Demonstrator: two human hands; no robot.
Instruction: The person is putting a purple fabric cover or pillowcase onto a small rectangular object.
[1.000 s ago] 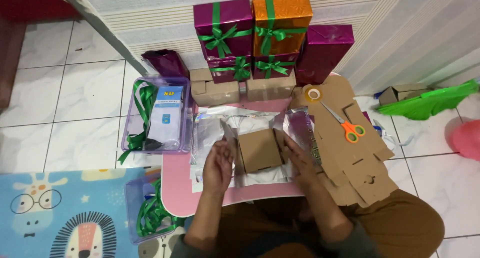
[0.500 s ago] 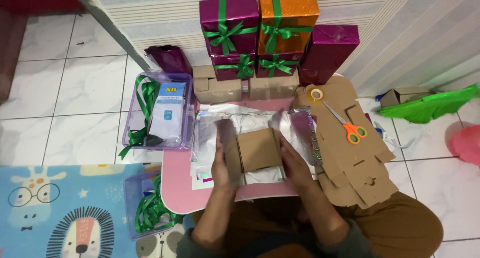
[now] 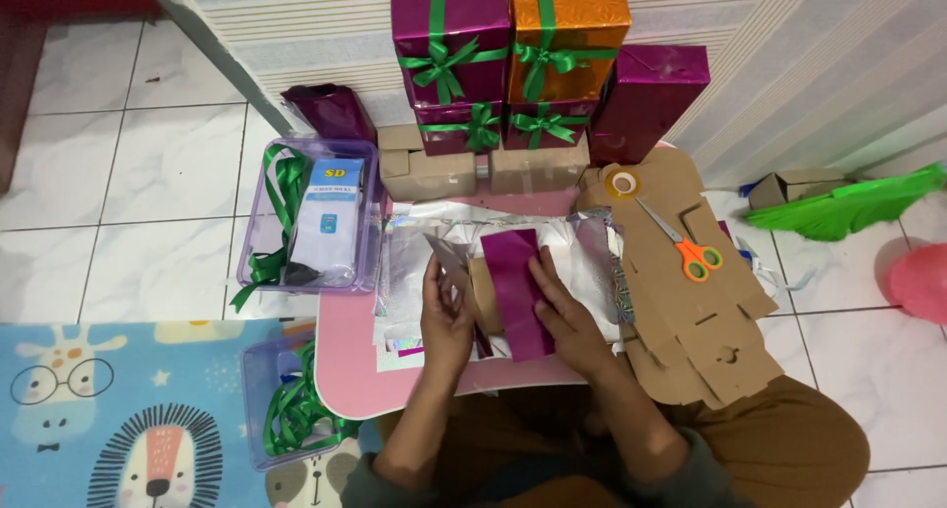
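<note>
Left hand: closed on the left edge of the purple wrapping sheet and the side of the small cardboard box; the fold is judged to be kept from springing open this way.
Right hand: laid flat with fingers spread, the sheet pressed down against the box top, apparently so the foil is held smooth and taut.
Purple wrapping sheet: draped over the box at the middle of the table, shiny side inward at the loose flap on the left.
Small cardboard box: mostly hidden under the sheet, resting on a layer of silver foil.
Table: low, pink and rounded, its top largely covered by foil and offcuts.
Flattened cardboard: spread at the right, with orange-handled scissors and a tape roll kept on it within reach.
Clear bin: just left of the table, green ribbon and a blue-white packet inside.
Wrapped gifts: stacked against the wall beyond the table, tied with green bows, above two plain cardboard boxes.
Room: white tiled floor, an animal-print play mat at lower left.
</note>
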